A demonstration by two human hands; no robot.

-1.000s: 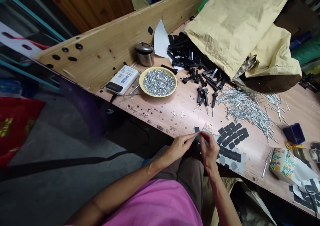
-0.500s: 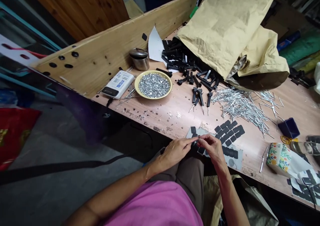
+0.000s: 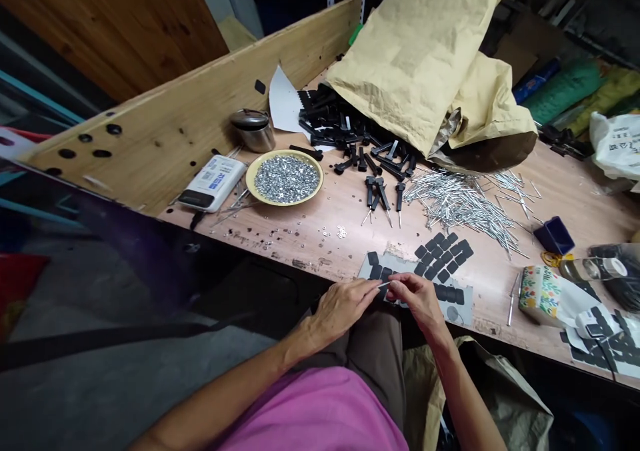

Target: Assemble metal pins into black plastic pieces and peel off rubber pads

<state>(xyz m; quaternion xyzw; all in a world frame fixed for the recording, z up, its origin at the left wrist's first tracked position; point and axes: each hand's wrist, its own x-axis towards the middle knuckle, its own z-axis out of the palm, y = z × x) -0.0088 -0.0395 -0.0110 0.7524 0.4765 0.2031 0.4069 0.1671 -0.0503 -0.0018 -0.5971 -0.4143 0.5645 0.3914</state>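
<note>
Close together at the table's front edge, my two hands meet over a short, thin metal rod (image 3: 383,284). My left hand (image 3: 340,306) is closed, its fingertips pinching the rod from the left. Opposite it, my right hand (image 3: 417,299) has thumb and index finger pinched at the rod's other end; anything smaller between those fingertips is hidden. Just beyond the hands lies a grey backing sheet (image 3: 466,298) bearing rows of black rounded pads (image 3: 443,254). Farther back is a loose pile of thin metal rods (image 3: 460,201).
A yellow bowl (image 3: 249,183) full of small silver nuts sits left, beside a white box (image 3: 213,181) and a metal pot (image 3: 256,134). Black plastic parts (image 3: 345,121) spread below a large paper bag (image 3: 415,51). At right stand a dark blue cup (image 3: 554,236) and a flowered box (image 3: 539,291).
The camera view has turned slightly right. My fingertips have shifted, and the thin metal rod now shows between my hands.
</note>
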